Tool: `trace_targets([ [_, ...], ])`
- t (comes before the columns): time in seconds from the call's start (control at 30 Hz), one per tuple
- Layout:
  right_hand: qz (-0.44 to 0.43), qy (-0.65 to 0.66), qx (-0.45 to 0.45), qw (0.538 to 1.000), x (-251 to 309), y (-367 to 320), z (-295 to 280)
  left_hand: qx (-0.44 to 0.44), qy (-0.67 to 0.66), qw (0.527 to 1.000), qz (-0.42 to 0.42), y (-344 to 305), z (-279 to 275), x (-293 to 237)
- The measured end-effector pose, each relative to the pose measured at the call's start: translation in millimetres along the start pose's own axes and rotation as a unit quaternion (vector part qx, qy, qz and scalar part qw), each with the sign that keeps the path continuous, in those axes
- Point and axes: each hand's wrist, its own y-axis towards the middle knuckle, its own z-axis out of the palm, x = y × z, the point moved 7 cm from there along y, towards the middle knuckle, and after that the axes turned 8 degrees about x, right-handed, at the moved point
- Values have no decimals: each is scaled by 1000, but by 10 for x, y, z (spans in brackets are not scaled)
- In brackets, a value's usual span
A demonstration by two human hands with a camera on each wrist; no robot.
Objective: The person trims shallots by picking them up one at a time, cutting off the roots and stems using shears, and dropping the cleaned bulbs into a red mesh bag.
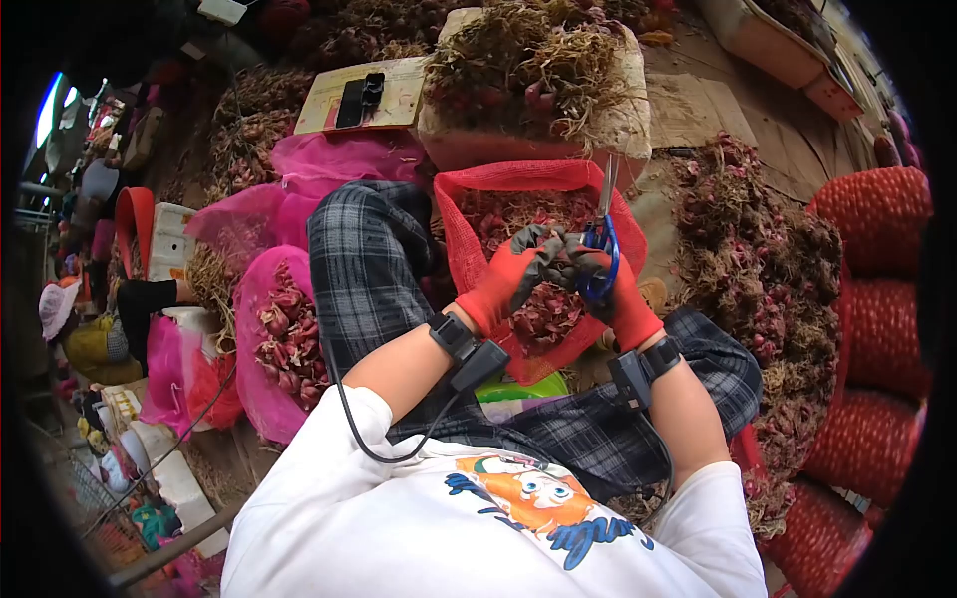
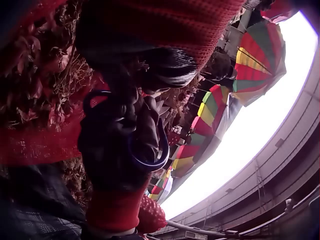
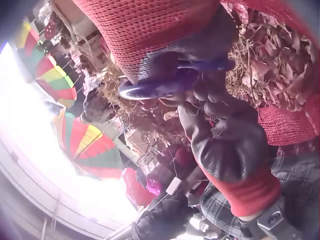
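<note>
Both gloved hands meet over a red mesh bag (image 1: 464,224) of shallots and loose dry skins (image 1: 548,314). The right hand (image 1: 618,294), in a red glove with dark coated fingers, grips scissors by their blue handles (image 1: 601,274). Their steel blades (image 1: 608,187) point away from the body. The left hand (image 1: 508,274) has curled fingers, with the thumb against them, pinching what looks like a shallot, mostly hidden by the gloves. In the right wrist view, the left hand (image 3: 230,142) lies close to the blue scissor handle (image 3: 165,85), with thin dry strands around its fingers.
A foam box (image 1: 633,100) heaped with shallots (image 1: 538,95) stands beyond the bag. Left of it, a phone (image 1: 351,104) rests on a board (image 1: 404,90). Pink mesh bags (image 1: 344,159) lie left, a shallot pile (image 1: 758,269) right, and filled red sacks (image 1: 882,329) farther right.
</note>
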Motion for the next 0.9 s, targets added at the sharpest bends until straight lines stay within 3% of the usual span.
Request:
trace_targets([
  [0.23,-67,42,108,991,173,-28,231,-41,-126,989,-59,-31,2,-67],
  [0.33,-32,-80,24,996,241,-98,341,-72,-145,987,4,-9,-21,-178],
  [0.43,-72,-35,87,993,298,-81,328,-79,-256,962,57,50,-278,-260],
  [0.53,-125,-55,73,988,508,-108,300,-181,-255,948,61,-89,-337,-456],
  [0.57,-159,-39,74,984,621,-154,344,-130,-111,983,73,13,-673,-351],
  [0.67,-206,-142,43,967,691,-172,244,-8,34,986,-162,-24,-88,-178],
  [0.73,-180,-200,-44,962,558,-176,186,25,66,988,-135,-116,145,-93],
  [0.8,-166,-290,-65,940,355,-150,198,81,63,989,-111,-128,83,108],
  [0.9,-178,-381,-93,903,229,-36,67,27,12,997,-75,-135,2,127],
])
